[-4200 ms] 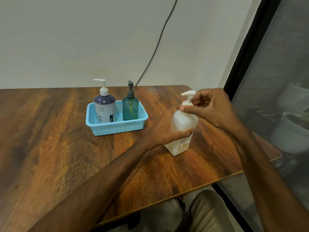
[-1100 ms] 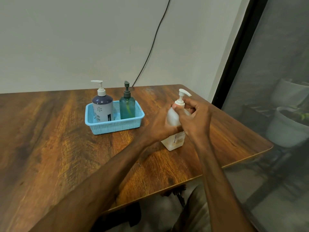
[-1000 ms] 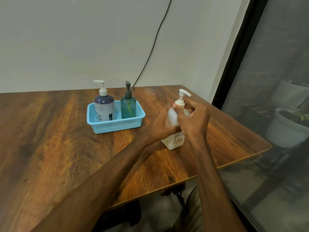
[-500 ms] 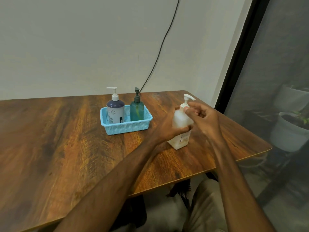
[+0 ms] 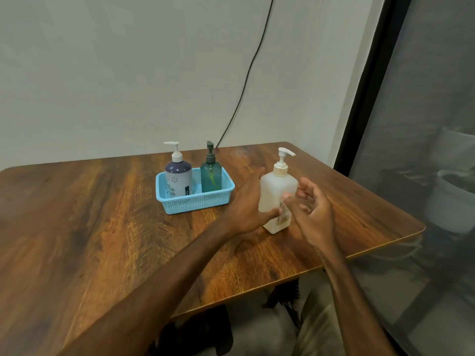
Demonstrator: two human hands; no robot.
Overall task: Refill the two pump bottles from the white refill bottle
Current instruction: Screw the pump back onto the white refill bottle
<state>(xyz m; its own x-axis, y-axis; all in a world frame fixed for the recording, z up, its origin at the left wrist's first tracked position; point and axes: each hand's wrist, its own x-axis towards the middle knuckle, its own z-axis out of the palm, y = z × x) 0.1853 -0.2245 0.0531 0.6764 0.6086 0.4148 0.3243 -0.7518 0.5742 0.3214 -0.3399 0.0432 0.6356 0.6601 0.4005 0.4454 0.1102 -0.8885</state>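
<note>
The white refill bottle [image 5: 279,191] stands upright on the wooden table [image 5: 102,240], its pump head on. My left hand [image 5: 248,206] grips its body from the left. My right hand [image 5: 312,209] hovers just right of the bottle with relaxed fingers, holding nothing. A purple-topped pump bottle [image 5: 178,177] and a green pump bottle [image 5: 211,173] stand side by side in a light blue basket [image 5: 195,201] to the left.
A black cable [image 5: 246,73] runs down the wall behind the table. The table's right edge [image 5: 385,249] lies close to the refill bottle. White plant pots [image 5: 449,201] sit behind a screen on the right.
My right hand has come off the pump collar and dropped down beside the bottle, fingers loosened. My left hand still holds the bottle's body.
</note>
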